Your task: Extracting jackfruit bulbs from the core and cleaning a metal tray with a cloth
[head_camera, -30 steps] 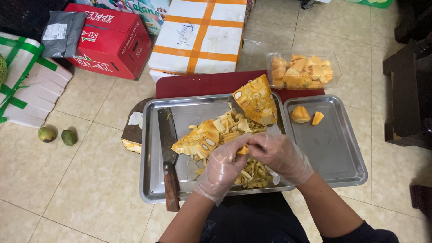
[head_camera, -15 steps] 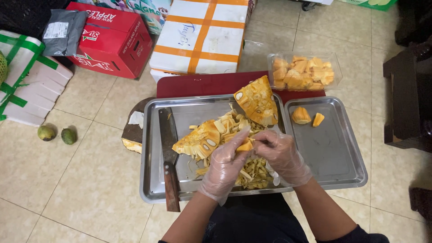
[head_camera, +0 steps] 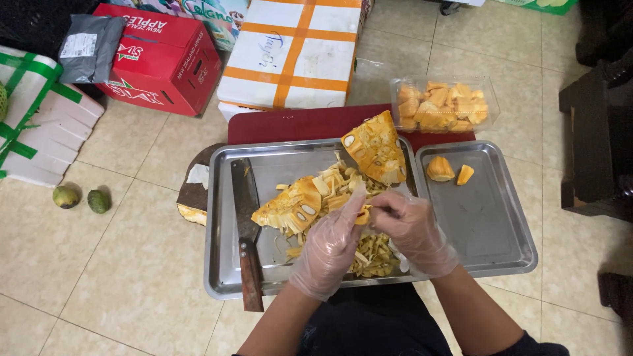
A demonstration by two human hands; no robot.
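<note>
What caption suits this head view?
Gloved left hand and right hand pull an orange jackfruit pod over a steel tray.

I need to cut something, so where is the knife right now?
In the head view, the knife lies along the left side of the big metal tray, left of the jackfruit piece, handle toward the person and sticking over the near rim.

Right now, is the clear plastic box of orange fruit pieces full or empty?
Nearly full. The clear plastic box holds orange fruit pieces heaped close to its rim, with no lid seen on it.
</note>
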